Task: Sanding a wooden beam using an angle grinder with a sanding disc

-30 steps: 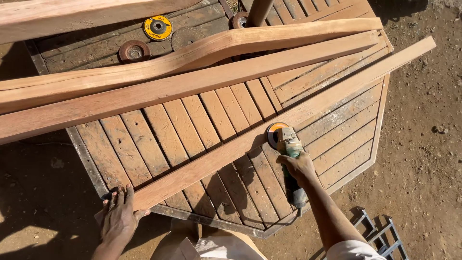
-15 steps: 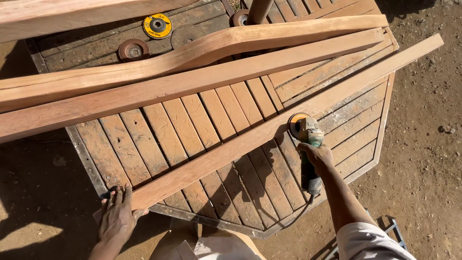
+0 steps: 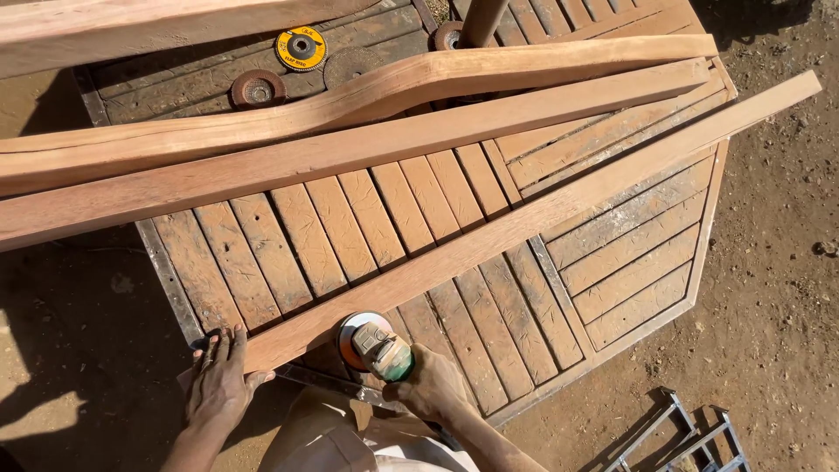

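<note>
1. I am pressing my left hand (image 3: 218,385), fingers spread flat, on the near end of the plank (image 3: 524,218).
2. My right hand (image 3: 433,385) is gripping the grinder (image 3: 376,350), its disc touching the plank's edge.
3. The plank is lying diagonally across the table (image 3: 612,288).

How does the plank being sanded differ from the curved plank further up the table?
The plank being sanded runs straight; the curved plank bends along its length. The sanded plank lies diagonally, pinned near its end by the left hand, with the grinder in the right hand against its edge; the curved plank lies untouched by either hand. Both are pale reddish wood resting on the slatted table.
</note>
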